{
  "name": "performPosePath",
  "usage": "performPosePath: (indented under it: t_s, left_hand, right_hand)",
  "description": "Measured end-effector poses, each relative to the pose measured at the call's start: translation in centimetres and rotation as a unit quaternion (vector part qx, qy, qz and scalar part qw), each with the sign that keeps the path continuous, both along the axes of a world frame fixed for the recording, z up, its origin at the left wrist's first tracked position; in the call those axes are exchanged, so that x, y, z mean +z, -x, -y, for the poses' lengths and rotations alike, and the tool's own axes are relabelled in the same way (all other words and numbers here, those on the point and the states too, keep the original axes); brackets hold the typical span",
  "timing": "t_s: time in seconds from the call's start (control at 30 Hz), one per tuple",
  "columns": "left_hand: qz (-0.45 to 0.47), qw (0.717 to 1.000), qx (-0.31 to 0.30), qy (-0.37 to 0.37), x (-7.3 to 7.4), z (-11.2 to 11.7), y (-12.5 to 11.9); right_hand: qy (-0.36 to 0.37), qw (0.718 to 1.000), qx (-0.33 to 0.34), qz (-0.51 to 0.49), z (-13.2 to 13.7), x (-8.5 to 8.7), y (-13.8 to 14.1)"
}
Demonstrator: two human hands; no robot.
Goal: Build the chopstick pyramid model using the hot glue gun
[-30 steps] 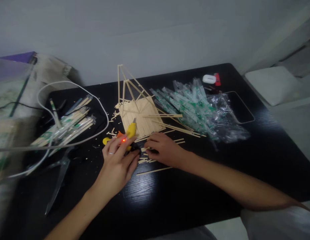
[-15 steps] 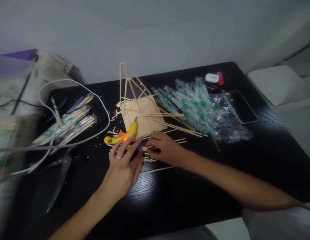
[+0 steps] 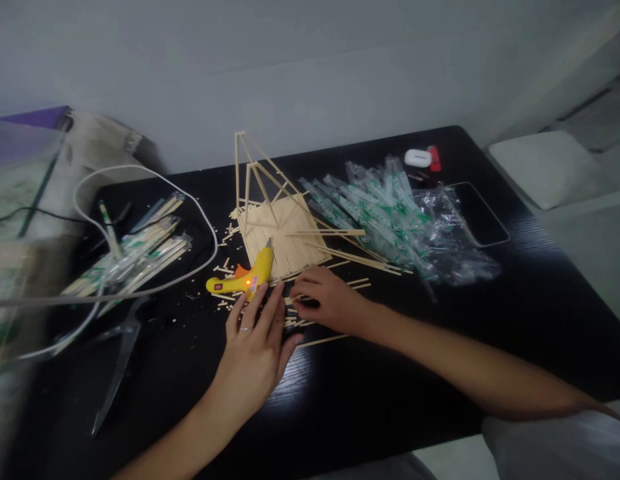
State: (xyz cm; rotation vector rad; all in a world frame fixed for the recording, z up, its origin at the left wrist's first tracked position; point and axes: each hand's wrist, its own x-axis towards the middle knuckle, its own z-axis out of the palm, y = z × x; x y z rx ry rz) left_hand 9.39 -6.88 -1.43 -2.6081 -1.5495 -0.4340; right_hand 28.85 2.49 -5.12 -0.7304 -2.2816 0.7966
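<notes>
Head view of a black bench [image 3: 390, 393], described from left to right. Clear packets [image 3: 155, 243] with green printing, too small to read, contain bundles of pale wooden sticks; a white cable [image 3: 216, 241] loops around them, and a plier-like tool [image 3: 121, 365] lies nearer the person. At centre-left, a yellow glue gun [image 3: 260, 270] lies on its side by the near edge of a stick panel [image 3: 283, 250], its handle extending left with a red switch; the barrel's long axis runs away from the person, tilted slightly right, nozzle over the panel. A lettered label beside its glowing light is illegible. The left hand [image 3: 255, 350] is open, palm down, fingertips at the gun's near side. Above the panel rises a stick frame [image 3: 248, 187]. The right hand [image 3: 333, 300] is curled over short stick pieces [image 3: 293, 321]; whether it grips one cannot be told. Farther right are flattened clear sleeves [image 3: 385, 207] with unreadable green print, a white case [image 3: 418, 158] bearing a tiny dark mark, and a phone [image 3: 483, 213].
</notes>
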Motion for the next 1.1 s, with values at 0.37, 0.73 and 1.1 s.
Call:
performPosePath:
  t_s: [0.37,0.73,1.1]
  left_hand:
    - [0.061,0.998,0.015,0.002,-0.2,-0.4,0.4]
    - [0.057,0.998,-0.001,0.001,-0.3,-0.8,0.5]
    - [0.080,0.996,0.017,-0.019,0.2,-1.0,0.9]
  right_hand:
    - [-0.003,1.000,0.004,-0.005,-0.1,-0.2,-0.1]
    - [0.019,1.000,0.006,0.009,0.0,0.1,-0.2]
    - [-0.006,1.000,0.007,-0.017,-0.2,-0.1,-0.2]
